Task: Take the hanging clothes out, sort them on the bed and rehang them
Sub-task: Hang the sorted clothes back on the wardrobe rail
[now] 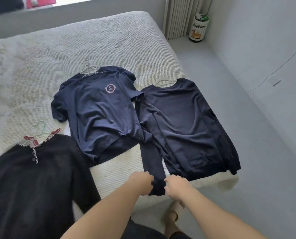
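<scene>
We read "DogDiary" on the white canister standing in the corner. On the navy T-shirt we see a pink ring of letters, too blurred to read surely.

Black cardigan cut off at left edge.

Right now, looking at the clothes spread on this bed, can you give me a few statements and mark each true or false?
1. Both hands, left hand and right hand, pinch the cuff of the plain navy long-sleeved top. True.
2. The navy short-sleeved T-shirt with a round pink print lies to the right of the plain top. False: it lies to its left.
3. The black knitted cardigan with white stitched edging is on a hanger. True.
4. The clothes lie on the grey floor. False: they lie on the cream ribbed bedspread.
</scene>
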